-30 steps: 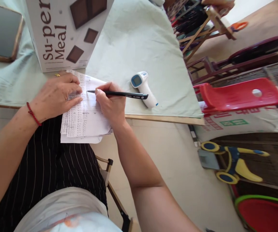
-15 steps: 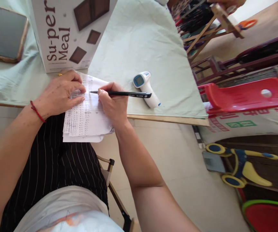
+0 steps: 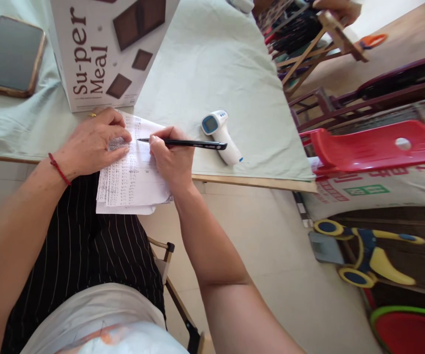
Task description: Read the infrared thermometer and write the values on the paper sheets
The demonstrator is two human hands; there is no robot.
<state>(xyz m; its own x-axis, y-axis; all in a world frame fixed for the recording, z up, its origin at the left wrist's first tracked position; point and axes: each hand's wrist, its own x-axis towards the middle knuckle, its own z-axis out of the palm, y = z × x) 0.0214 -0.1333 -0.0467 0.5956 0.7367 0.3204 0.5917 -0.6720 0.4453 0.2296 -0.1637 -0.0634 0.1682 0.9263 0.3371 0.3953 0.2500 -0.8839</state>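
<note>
Handwritten sheets of paper (image 3: 138, 187) lie stacked at the table's edge, partly hanging over it, covered in rows of small writing. My left hand (image 3: 96, 140), with a ring and a red cord bracelet, rests on the left part of the stack, thumb and forefinger apart. In my right hand (image 3: 173, 157) is a black pen (image 3: 194, 143), pinched near its point, which is at the writing on the top sheet. Just right of the pen, a white infrared thermometer (image 3: 223, 136) with a blue-rimmed screen lies on the cloth. Behind the papers stands a white "Su-per Meal" box (image 3: 100, 59).
A phone (image 3: 11, 55) in a brown case lies at the left on the pale green tablecloth (image 3: 212, 49). Right of the table are a red plastic seat (image 3: 378, 145), a white printed sack (image 3: 367, 191) and a yellow-and-blue ride-on toy (image 3: 367, 250). Another person's hand (image 3: 340, 10) shows at top right.
The view has shifted slightly, so surrounding things sit a little differently. Both hands stay in place on the papers, and the pen point is at nearly the same spot.
</note>
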